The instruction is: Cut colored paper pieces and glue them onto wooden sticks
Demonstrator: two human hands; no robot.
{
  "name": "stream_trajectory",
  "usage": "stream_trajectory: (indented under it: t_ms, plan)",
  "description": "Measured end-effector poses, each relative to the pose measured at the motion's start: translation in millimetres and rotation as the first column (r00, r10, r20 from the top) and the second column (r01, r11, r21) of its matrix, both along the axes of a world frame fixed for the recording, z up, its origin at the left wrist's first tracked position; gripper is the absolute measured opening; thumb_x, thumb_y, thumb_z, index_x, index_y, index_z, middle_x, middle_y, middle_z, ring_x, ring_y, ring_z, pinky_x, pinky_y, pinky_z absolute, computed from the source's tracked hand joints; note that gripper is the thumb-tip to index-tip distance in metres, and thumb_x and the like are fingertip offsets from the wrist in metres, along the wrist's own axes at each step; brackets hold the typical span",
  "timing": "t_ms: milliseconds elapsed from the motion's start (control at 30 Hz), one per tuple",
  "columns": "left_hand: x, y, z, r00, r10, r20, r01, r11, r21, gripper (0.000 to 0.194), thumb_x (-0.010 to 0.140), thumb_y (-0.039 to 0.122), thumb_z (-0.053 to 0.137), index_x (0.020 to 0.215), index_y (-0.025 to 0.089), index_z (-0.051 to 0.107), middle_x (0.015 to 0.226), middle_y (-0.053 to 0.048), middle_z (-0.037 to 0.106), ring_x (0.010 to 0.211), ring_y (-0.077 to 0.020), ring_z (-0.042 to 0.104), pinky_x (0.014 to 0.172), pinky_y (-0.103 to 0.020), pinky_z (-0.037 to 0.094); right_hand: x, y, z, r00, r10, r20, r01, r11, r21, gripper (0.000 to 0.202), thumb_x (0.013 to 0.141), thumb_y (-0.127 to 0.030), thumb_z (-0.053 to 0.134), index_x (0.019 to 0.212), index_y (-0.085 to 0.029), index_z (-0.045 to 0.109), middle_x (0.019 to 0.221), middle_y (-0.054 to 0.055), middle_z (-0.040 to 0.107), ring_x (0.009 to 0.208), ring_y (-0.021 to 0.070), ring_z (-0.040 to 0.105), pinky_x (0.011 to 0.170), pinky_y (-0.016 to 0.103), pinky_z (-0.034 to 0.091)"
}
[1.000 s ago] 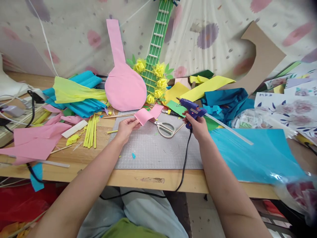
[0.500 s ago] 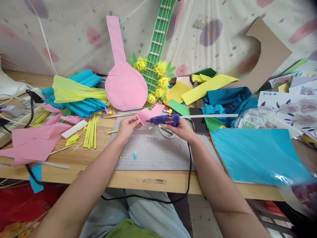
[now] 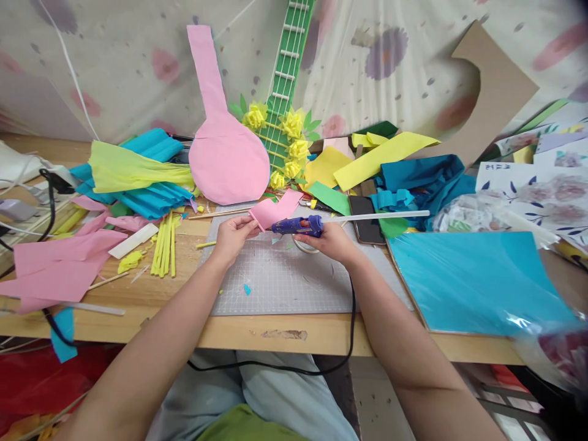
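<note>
My left hand [image 3: 237, 237] pinches the rolled left edge of a pink paper strip [image 3: 274, 210] above the grey cutting mat [image 3: 285, 288]. Gripped in my right hand [image 3: 331, 241] is a blue hot glue gun [image 3: 301, 226], its nozzle pointing left, close to the strip's rolled edge. A long white glue stick [image 3: 383, 215] juts out of the gun's back toward the right. Scissors [image 3: 307, 246] lie partly hidden under the gun and right hand. Behind the hands stands a pink guitar-shaped cutout [image 3: 229, 162].
A green paper guitar with yellow flowers [image 3: 282, 104] leans at the back. Yellow paper sticks [image 3: 164, 245] and pink scraps [image 3: 59, 263] lie left. A phone [image 3: 366, 219] and wrapped blue sheets [image 3: 478, 282] lie right. The gun's black cord [image 3: 353, 318] loops over the table edge.
The glue gun has shifted slightly left and down along the strip's rolled edge. My left hand keeps its pinch. The whole view has moved a little.
</note>
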State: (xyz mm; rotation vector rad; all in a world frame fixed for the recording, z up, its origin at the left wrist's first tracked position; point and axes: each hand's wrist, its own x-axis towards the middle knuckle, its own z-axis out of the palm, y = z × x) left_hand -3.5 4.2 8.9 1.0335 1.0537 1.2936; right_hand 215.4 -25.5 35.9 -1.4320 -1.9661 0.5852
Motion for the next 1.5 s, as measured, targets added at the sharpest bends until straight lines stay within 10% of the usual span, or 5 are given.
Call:
stream_trajectory:
  t_ms: [967,1500]
  plan:
    - [3.3,-5.5,5.7,0.999,-0.045,-0.01,0.045,0.999,0.02,0.032,0.053,0.035,0.074,0.073,0.013,0.066,0.073,-0.005,0.069,0.07,-0.0176,0.065,0.078,-0.036,0.051,-5.6,-0.9,4.4,0.999,0.031,-0.02,-0.03,0.999,0.043,0.037,0.07,-0.049,0.058,0.084,-0.016,0.067,0.075,0.002,0.065,0.071,0.018,0.058,0.063,0.026,0.042]
    - [-0.4,-1.9,-0.9,0.995,0.076,-0.069,-0.064,0.984,0.169,0.031,0.06,0.034,0.07,0.082,0.012,0.067,0.077,-0.005,0.07,0.073,-0.0176,0.065,0.081,-0.035,0.05,-10.2,-4.7,13.8,0.991,-0.062,-0.117,0.038,0.98,-0.197,0.041,0.066,-0.057,0.058,0.077,-0.019,0.065,0.049,0.0,0.054,0.046,0.0132,0.049,0.045,0.025,0.039]
